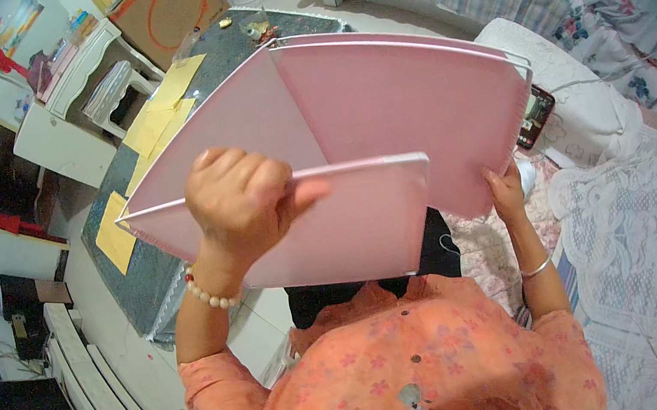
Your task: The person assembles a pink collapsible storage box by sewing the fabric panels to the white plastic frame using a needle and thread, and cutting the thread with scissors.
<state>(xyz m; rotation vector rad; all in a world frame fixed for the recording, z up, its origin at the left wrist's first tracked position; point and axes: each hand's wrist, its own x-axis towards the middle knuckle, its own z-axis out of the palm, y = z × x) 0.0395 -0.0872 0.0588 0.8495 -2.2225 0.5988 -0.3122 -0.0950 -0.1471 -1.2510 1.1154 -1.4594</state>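
Note:
A pink fabric folding frame (395, 96) with several panels and white wire edges stands spread in front of my chest. My left hand (243, 200) is closed at the top edge of the near panel, the thumb pointing right along that edge; a beaded bracelet is on the wrist. On the other side, my right hand (505, 188) pinches the lower right edge of the large far panel between thumb and fingers. The panels meet in a fold at the far middle and at the left corner. Part of the near panel is hidden behind my left hand.
Beyond the panels is a table with a dark cover (149, 300), bearing yellow sheets (115, 234) and small containers. To the right, a smartphone (535, 115) leans by a white cloth-covered sofa arm (581, 117). A white dressing table (78, 71) and a large cardboard box (173, 16) stand farther back.

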